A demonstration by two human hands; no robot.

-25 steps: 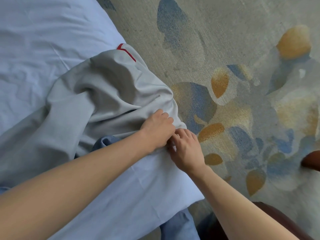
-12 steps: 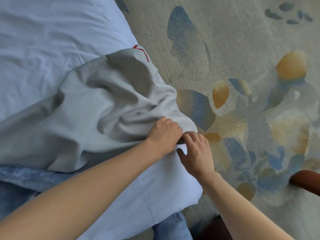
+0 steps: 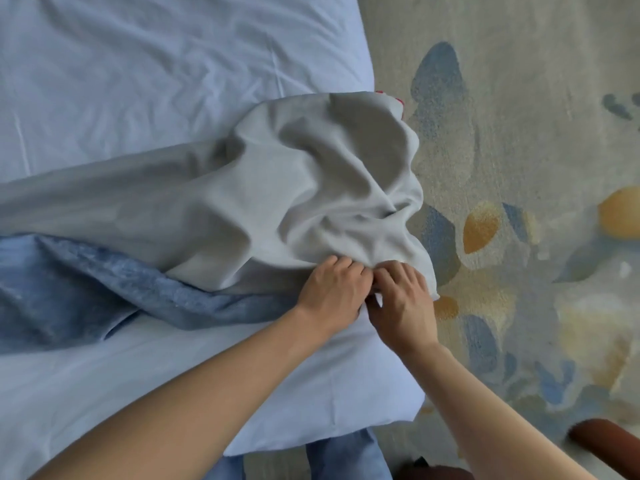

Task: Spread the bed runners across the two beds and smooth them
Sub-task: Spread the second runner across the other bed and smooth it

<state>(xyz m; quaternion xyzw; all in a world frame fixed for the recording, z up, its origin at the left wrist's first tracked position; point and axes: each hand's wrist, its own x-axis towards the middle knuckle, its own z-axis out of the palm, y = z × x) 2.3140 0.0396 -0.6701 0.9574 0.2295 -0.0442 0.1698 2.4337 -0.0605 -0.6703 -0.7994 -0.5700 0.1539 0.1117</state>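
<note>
More runner [image 3: 242,209] unfurled, lengthwise crosswise.

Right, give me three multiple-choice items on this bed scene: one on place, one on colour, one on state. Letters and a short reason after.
1. Where do the two hands meet?
A. at the runner's near edge by the bed's floor-side edge
B. on the carpet
C. on the chair

2. What colour is the runner's patterned face, showing at the left?
A. red
B. blue
C. green

3. How does the bed runner lie?
A. flat and smooth
B. rolled into a tube
C. bunched in deep folds

Key: 1 A, the left hand and right hand grip the bed runner side by side where the bed borders the carpet. 2 B, the turned-over patterned face is mottled blue. 3 C, the grey cloth is heaped in folds.
</note>
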